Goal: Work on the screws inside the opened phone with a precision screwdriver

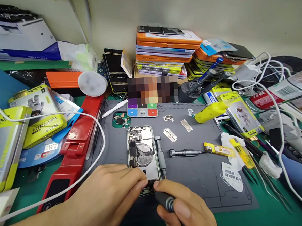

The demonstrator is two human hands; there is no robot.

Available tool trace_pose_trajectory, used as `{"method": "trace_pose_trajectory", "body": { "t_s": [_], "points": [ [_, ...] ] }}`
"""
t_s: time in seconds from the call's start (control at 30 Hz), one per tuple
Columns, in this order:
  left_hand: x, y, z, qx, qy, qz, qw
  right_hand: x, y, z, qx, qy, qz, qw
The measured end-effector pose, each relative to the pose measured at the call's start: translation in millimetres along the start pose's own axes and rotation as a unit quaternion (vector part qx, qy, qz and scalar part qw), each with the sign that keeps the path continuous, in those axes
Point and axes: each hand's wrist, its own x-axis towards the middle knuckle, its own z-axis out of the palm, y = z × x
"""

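1. Two bare hands met at the lower end of an opened phone [147, 173], which lay near the middle of a grey mat [191, 182] with its inner parts exposed.
2. The left hand [114, 186] was bent inward, thumb and forefinger drawn close together at the phone's bottom edge; whether anything was pinched between them could not be told.
3. The right hand [189, 206] was closed around a dark tool [162, 200] with a ribbed grip, its forefinger reaching to the phone's lower right corner.
4. One grey screwdriver [161, 156] lay just beside the phone's right side; a second screwdriver [185, 153] lay further right, pointing at a yellow packet [219, 149].
5. Above these were a razor blade [170, 134] and a yellow bottle [209, 112], tilted.
6. Yellow battery boxes [7, 145] were heaped at the left, near a long red object [82, 141] and a looping white cable [103, 139].
7. Behind the mat, a stack of colourful cases [162, 54] stood before a pale wall [211, 10].
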Motion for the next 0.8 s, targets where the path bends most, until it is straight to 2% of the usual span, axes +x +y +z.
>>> {"method": "trace_pose_trajectory", "body": {
  "t_s": [0.13,0.33,0.5,0.67,0.8],
  "points": [
    [1.6,0.7,-2.0,0.009,0.016,0.02,1.0,24.7,0.7,-2.0,-0.012,-0.063,-0.066,0.996],
    [0.8,-0.5,-1.2,0.014,0.013,0.018,1.0,59.9,-14.5,-2.4,-0.029,-0.115,-0.085,0.989],
    [1.9,-1.7,0.3,0.024,0.021,0.024,0.999,50.5,-11.1,1.6,-0.021,-0.065,-0.078,0.995],
    [2.2,-1.2,-0.6,0.01,0.028,0.028,0.999,30.8,0.2,-7.5,-0.031,-0.099,-0.063,0.993],
    [0.8,-2.0,-0.8,-0.012,0.028,0.025,0.999,18.9,-3.6,-8.8,-0.035,-0.044,-0.03,0.998]
  ]
}}
